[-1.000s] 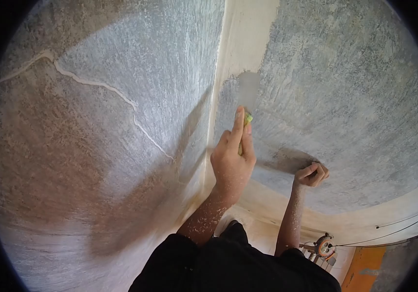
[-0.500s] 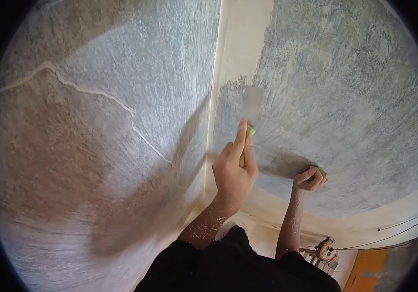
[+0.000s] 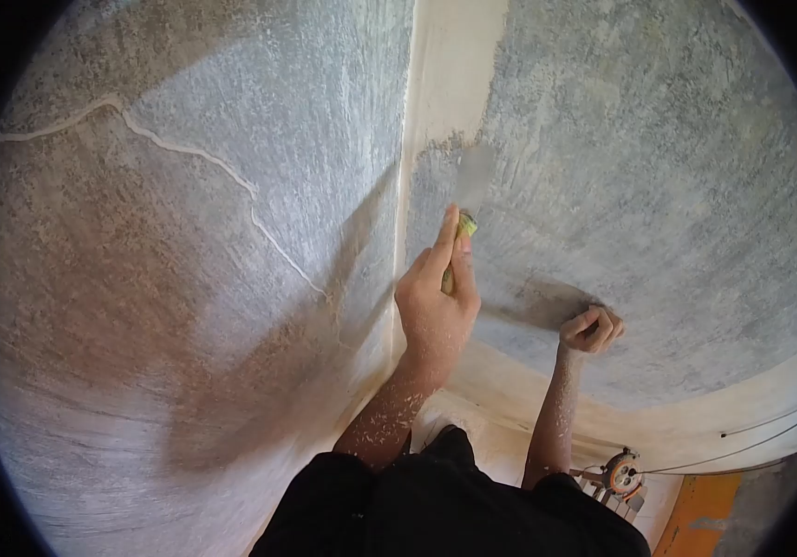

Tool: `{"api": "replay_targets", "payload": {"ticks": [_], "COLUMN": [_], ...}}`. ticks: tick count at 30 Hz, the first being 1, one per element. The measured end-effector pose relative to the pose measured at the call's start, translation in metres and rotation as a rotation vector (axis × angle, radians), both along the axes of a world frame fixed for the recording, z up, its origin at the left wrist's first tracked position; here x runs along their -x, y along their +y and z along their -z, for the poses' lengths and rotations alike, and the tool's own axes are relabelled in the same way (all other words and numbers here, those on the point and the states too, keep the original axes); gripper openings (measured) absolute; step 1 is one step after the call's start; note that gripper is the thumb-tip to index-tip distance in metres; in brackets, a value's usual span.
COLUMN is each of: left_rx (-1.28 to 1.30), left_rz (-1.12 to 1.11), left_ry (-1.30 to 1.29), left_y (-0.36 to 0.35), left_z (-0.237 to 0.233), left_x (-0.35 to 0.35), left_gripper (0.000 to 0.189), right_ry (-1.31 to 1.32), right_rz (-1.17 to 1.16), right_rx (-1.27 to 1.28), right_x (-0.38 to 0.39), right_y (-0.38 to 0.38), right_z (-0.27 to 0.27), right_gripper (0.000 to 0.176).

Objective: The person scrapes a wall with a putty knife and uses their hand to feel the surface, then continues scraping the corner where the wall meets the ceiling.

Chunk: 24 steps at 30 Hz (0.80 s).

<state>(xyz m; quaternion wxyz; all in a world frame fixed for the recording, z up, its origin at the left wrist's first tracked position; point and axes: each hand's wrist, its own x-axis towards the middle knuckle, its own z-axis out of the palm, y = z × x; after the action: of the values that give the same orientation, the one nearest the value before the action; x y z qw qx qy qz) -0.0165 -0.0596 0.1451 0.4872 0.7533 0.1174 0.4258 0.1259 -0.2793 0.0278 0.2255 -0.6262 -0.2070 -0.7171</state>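
In my left hand [image 3: 436, 302] is a putty knife [image 3: 476, 176] with a thin grey blade and a yellow-green handle. My fingers are closed along the handle, the index finger stretched toward the blade. The blade lies against the rough grey wall [image 3: 659, 186], just below the lower edge of a smooth cream strip [image 3: 454, 74] beside the corner. Farther right, my right hand [image 3: 592, 330] is curled into a fist close to the same wall; nothing shows in it. Pale flecks cover both forearms.
The left wall [image 3: 138, 278] meets the right one at a corner and bears a pale, jagged filled crack [image 3: 194, 151]. At lower right are a round orange-and-grey device [image 3: 621, 475], dark cables [image 3: 770, 446] and an orange panel [image 3: 696, 515].
My left hand and the putty knife have shifted slightly up and left in view, with the blade still at the wall. The right fist stays nearly in place. The whole view has tilted a little.
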Motion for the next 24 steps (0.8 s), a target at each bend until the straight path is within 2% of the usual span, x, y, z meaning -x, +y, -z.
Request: {"api": "replay_targets", "payload": {"ticks": [4,11,15,18,24], "left_rx": [-0.017,-0.018,0.111,0.022,0.018], "left_rz": [-0.032,-0.005,0.04,0.027,-0.053], "left_ry": [-0.097,-0.104,-0.097,-0.037,-0.079], "left_y": [-0.002,-0.008,0.002,-0.012,0.002], "left_z": [0.009,0.013,-0.003,0.02,0.002], "left_x": [-0.009,-0.005,0.001,0.005,-0.009], "left_gripper": [0.036,0.037,0.037,0.037,0.039], "right_ry": [0.02,0.007,0.001,0.026,0.005], "right_rz": [0.004,-0.013,0.017,0.029,0.046], "right_rx": [-0.001,-0.003,0.011,-0.014,0.012], "right_x": [-0.003,0.001,0.0,0.006,0.001], "right_y": [0.001,0.0,-0.004,-0.001,-0.007], "right_z": [-0.001,-0.004,-0.001,-0.007,-0.003], "right_gripper": [0.007,0.007,0.007,0.008,0.011]}}
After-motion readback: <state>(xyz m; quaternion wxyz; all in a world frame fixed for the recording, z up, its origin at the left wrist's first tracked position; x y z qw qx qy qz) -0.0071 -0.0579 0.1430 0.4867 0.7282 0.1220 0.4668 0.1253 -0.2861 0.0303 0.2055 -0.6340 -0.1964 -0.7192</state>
